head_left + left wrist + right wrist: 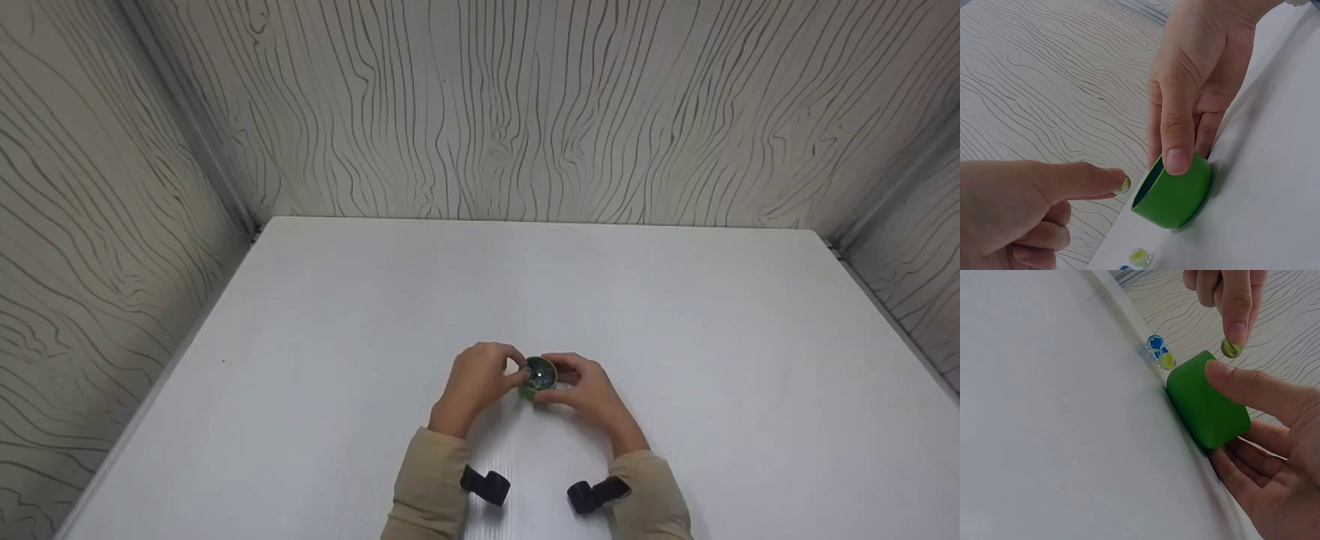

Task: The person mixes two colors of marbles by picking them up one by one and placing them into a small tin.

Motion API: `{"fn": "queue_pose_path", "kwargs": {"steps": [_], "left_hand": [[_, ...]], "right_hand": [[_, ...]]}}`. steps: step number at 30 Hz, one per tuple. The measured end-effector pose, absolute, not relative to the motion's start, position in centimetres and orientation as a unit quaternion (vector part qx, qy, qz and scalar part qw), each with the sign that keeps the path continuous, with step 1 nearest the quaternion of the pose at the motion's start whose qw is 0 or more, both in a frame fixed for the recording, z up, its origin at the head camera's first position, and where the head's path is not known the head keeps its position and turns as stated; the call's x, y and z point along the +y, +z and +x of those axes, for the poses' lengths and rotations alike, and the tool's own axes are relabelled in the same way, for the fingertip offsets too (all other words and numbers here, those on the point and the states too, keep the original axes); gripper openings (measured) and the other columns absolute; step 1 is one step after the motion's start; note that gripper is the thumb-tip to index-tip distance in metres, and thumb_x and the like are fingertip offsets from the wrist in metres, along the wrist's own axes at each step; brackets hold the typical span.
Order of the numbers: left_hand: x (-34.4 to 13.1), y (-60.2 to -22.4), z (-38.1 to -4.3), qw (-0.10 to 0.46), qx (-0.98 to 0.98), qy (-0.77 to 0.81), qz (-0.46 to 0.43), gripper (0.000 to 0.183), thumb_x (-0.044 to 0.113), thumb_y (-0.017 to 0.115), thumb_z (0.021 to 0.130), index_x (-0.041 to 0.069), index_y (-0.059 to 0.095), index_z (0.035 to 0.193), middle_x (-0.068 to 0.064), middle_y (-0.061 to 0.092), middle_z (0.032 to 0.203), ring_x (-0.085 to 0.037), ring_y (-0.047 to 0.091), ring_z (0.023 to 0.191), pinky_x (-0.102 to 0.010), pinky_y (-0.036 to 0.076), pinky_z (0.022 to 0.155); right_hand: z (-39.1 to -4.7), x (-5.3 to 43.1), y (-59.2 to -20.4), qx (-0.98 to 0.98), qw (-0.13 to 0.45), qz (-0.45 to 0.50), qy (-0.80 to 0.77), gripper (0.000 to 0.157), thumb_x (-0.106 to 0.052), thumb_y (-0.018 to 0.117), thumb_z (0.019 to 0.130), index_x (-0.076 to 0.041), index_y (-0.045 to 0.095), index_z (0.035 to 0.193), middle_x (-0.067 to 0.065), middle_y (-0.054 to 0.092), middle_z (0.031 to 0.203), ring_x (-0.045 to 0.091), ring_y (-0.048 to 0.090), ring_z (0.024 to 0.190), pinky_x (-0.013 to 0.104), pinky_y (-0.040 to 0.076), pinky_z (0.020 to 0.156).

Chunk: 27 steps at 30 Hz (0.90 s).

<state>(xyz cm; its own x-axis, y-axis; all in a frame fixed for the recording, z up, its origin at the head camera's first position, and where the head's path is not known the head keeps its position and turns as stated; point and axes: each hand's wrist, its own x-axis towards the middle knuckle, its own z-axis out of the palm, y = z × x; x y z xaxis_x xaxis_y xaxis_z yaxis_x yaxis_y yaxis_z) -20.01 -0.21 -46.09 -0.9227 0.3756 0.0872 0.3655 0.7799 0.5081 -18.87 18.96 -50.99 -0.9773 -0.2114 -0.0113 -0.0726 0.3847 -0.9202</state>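
A small green cup (1176, 194) stands on the white table, its dark inside facing up in the head view. My right hand (1275, 439) grips it, thumb (1230, 377) on the near wall and the other fingers around the far side. My left hand (1033, 202) pinches a clear marble (1231, 348) with a yellowish-green swirl between thumb and forefinger, right beside the cup's rim. On the table by the cup lie several more glass marbles: a yellow-swirled one (1167, 361) and blue ones, one of them a blue-patterned marble (1155, 342).
The white table (360, 300) spreads out on every side of the hands. Wood-grain patterned panels (495, 112) rise behind it and at both sides. Black wrist mounts (491, 487) stick out from both tan sleeves (431, 480).
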Motion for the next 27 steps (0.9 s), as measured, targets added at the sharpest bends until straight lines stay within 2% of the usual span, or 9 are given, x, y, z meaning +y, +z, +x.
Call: {"fn": "queue_pose_path", "kwargs": {"steps": [6,16,27], "left_hand": [[0.24,-46.04,-19.91,0.014,0.944,0.263,0.199,0.015,0.025,0.071,0.086,0.014,0.076,0.096,-0.004,0.075,0.090,-0.014,0.064,0.079,-0.023,0.047,0.066],[0.39,-46.32,-19.84,0.012,0.941,0.270,0.204,0.015,0.025,0.072,0.086,0.015,0.076,0.096,-0.003,0.074,0.086,-0.010,0.059,0.072,-0.020,0.042,0.062],[0.68,-46.38,-19.90,0.019,0.944,0.262,0.199,0.014,0.024,0.071,0.086,0.015,0.076,0.096,0.000,0.074,0.087,-0.009,0.059,0.074,-0.021,0.043,0.064]], "right_hand": [[-18.83,19.02,-50.80,0.827,0.068,-0.086,-0.552,0.067,-0.016,0.082,0.075,0.008,0.053,0.130,0.029,0.059,0.128,0.040,0.061,0.117,0.036,0.050,0.099],[-18.77,19.10,-50.73,0.824,0.069,-0.090,-0.556,0.066,-0.013,0.082,0.074,0.009,0.053,0.129,0.030,0.057,0.130,0.042,0.059,0.119,0.033,0.050,0.099],[-18.81,19.05,-50.87,0.825,0.068,-0.078,-0.555,0.064,-0.014,0.082,0.075,0.007,0.054,0.129,0.028,0.059,0.129,0.039,0.061,0.119,0.034,0.050,0.100]]}}
